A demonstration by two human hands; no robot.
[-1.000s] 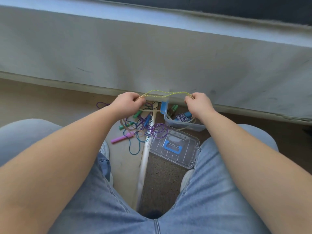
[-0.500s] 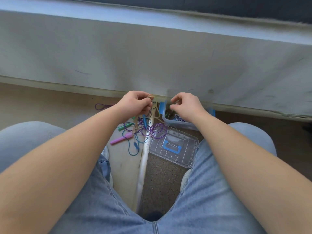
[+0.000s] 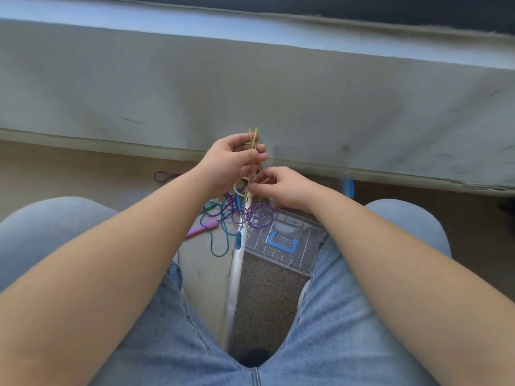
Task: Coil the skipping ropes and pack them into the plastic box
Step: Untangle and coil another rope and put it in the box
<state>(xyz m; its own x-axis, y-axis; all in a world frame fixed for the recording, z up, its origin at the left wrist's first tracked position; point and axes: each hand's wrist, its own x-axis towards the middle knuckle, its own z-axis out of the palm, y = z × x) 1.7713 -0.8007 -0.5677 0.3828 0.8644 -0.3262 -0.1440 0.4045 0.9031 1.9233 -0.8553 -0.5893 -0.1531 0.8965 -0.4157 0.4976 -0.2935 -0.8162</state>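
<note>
My left hand (image 3: 232,160) grips a folded bundle of yellow-green skipping rope (image 3: 253,135), whose loop end sticks up above my fingers. Just below and to the right, my right hand (image 3: 281,185) pinches the same rope where it hangs down. On the floor under my hands lies a tangle of purple rope (image 3: 260,217), teal rope (image 3: 220,246) and a pink handle (image 3: 202,228). The plastic box is almost hidden behind my right hand; only a blue clip (image 3: 347,188) shows, blurred. The clear lid (image 3: 289,240) with a blue handle lies flat by my right knee.
I sit with knees in blue jeans (image 3: 278,344) either side of the pile. A grey wall (image 3: 250,87) rises just behind the ropes. A white floor strip (image 3: 237,277) divides beige floor on the left from dark speckled floor on the right.
My hands, stretched apart with the yellow-green rope between them a second ago, came together. The left hand now holds the folded rope upright and the right hand has dropped below it.
</note>
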